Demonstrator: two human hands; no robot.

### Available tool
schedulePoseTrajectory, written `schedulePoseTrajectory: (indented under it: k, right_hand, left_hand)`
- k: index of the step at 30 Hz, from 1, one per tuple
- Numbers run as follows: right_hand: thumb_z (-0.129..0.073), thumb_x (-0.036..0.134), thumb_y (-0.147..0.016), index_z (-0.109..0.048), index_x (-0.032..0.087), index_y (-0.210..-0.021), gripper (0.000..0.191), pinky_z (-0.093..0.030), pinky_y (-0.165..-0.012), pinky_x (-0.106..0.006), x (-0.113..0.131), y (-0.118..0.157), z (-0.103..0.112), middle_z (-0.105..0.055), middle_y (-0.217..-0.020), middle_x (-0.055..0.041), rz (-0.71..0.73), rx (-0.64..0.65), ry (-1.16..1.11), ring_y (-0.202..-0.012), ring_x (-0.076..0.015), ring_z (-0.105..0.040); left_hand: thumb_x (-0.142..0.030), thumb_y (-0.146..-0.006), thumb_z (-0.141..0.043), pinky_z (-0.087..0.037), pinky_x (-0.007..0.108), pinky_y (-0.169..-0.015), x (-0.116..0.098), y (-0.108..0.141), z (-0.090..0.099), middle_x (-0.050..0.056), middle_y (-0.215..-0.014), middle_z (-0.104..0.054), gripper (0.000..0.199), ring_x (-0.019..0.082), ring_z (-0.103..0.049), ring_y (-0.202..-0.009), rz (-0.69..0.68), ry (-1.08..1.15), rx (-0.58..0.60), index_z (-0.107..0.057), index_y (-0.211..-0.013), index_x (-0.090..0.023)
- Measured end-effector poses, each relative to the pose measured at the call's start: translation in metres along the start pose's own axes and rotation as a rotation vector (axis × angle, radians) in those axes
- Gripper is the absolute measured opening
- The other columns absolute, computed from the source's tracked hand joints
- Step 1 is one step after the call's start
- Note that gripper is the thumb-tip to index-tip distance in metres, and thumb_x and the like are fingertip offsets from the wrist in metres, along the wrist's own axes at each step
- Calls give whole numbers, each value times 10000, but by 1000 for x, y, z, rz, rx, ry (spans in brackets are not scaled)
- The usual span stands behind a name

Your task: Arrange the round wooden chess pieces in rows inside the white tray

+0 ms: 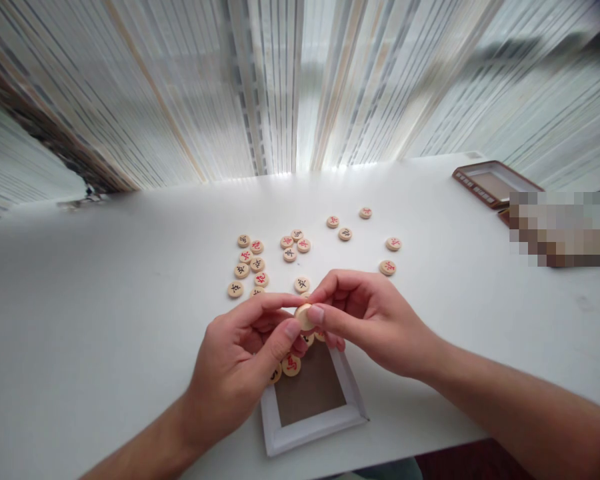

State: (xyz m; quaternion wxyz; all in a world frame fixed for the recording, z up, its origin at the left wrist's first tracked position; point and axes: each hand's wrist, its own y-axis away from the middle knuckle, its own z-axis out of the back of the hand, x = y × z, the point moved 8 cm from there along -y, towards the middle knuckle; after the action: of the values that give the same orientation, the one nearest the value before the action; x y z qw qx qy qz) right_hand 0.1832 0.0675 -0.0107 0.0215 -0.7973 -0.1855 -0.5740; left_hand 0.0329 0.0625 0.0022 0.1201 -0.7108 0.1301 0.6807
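Note:
Between both hands a round wooden piece (304, 318) is pinched, its plain face showing. My left hand (250, 347) holds it from the left with thumb and fingers. From the right, the thumb and index finger of my right hand (370, 320) close on the same piece. Below them lies a white-rimmed tray (313, 430) with a brown bottom. A piece with a red character (291, 365) and a few others sit in its upper part, partly covered by my hands.
Several round pieces with red or black characters, such as one at the left (235, 289) and one at the right (387, 267), are scattered beyond my hands on the white table (130, 300). A brown framed box (480, 190) lies at the back right, before striped curtains.

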Motion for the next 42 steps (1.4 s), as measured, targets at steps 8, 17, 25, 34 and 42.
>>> schedulePoseTrajectory:
  k: [8, 17, 25, 34, 42]
  right_hand:
    - [-979, 359, -803, -698, 158, -833, 346, -534, -467, -198, -8, 1, -2, -715, -649, 13, -83, 52, -85, -498, -108, -649]
    - [-980, 247, -774, -699, 152, -920, 331, -578, -478, -187, -15, 1, -6, -751, -663, 2, -155, 82, -189, -530, -130, -712]
    - [-1048, 234, -681, -694, 158, -934, 442, -558, -517, -182, -14, 2, -5, -730, -652, 31, -162, 69, -134, -524, -99, -657]
    - [-1035, 320, -726, -693, 143, -821, 396, -486, -479, -135, -16, 3, -4, -721, -608, 12, -143, 53, -34, -502, -74, -619]
    - [-967, 363, -813, -707, 139, -803, 344, -556, -492, -173, -10, 3, -8, -728, -623, 2, -135, 76, -89, -503, -98, -668]
  left_hand:
    - [-170, -1004, -750, -666, 163, -612, -1, 1, 0, 14, -803, -846, 151, 133, -800, -671, -27, -7, -13, -844, -1112, -215]
    - [-92, -914, -837, -681, 152, -689, 2, -2, 0, 26, -853, -877, 253, 146, -842, -741, 20, 75, -2, -865, -1133, -216]
    - [-81, -872, -879, -679, 149, -627, 1, -1, 3, 12, -785, -868, 279, 147, -828, -640, -10, 40, -33, -886, -1115, -217]
    - [-33, -885, -826, -675, 130, -686, -9, 3, -3, 26, -900, -893, 306, 131, -836, -694, -164, -146, 23, -883, -1133, -202]
    - [-78, -905, -837, -693, 165, -683, -2, 4, -1, 12, -918, -890, 316, 145, -841, -719, -60, -81, 18, -870, -1180, -231]
